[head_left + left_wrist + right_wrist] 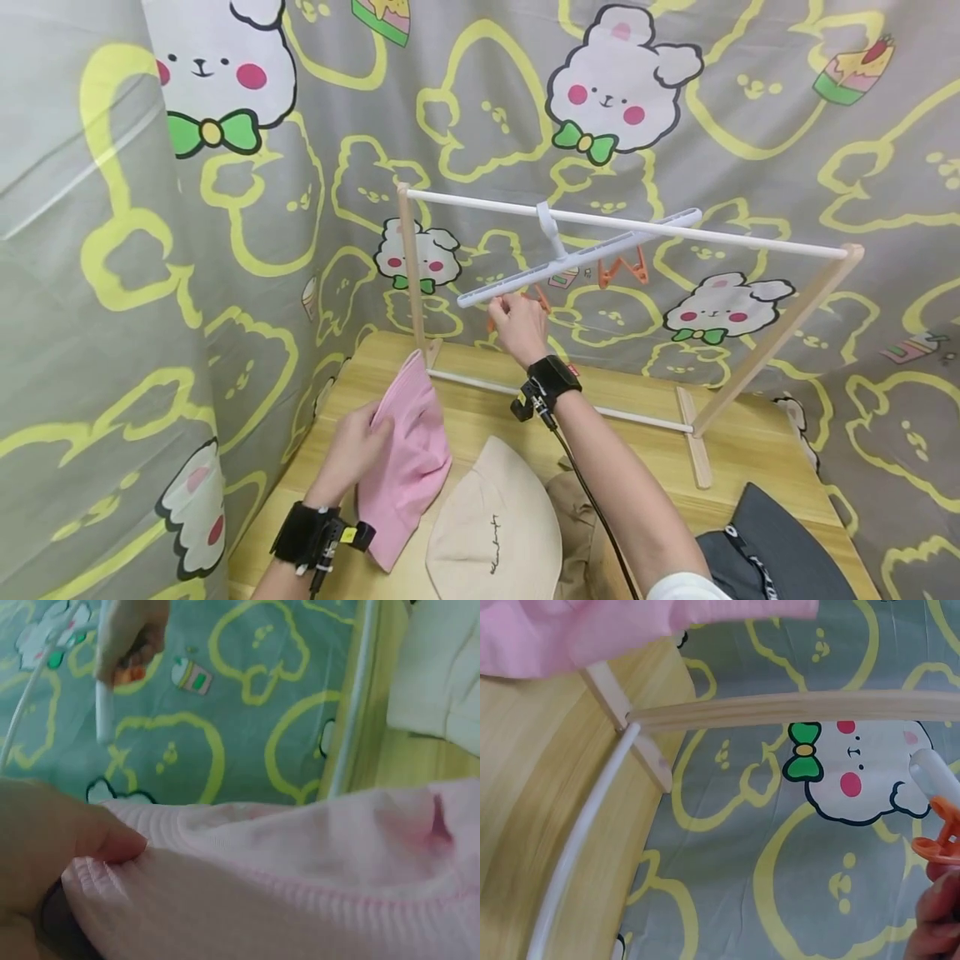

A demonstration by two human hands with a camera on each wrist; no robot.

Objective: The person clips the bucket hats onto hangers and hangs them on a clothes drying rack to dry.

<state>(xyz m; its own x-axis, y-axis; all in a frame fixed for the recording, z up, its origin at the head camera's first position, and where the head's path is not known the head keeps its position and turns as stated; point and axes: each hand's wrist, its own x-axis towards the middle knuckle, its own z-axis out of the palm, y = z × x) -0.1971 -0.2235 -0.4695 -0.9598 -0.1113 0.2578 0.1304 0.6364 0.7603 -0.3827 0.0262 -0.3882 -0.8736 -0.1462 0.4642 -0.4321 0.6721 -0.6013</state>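
Observation:
My left hand (352, 454) pinches the brim of a pink bucket hat (412, 467) between thumb and fingers, with the stitched brim showing in the left wrist view. My right hand (522, 327) has its fingers curled at an orange clip (945, 832) under the near end of a pale hanger (517, 282). The hanger hangs by its hook from the rack's white top bar (480, 204). A second orange clip (624, 270) hangs farther along the hanger. The pink hat is held to the left of the hanger and lower, apart from it.
The wooden rack (776, 342) stands at the back of the wood-grain table (367, 358). A beige hat (498, 521) with dark lettering, a brown cloth item (573, 517) and a dark grey hat (780, 542) lie in front. A patterned curtain (480, 108) hangs behind and at left.

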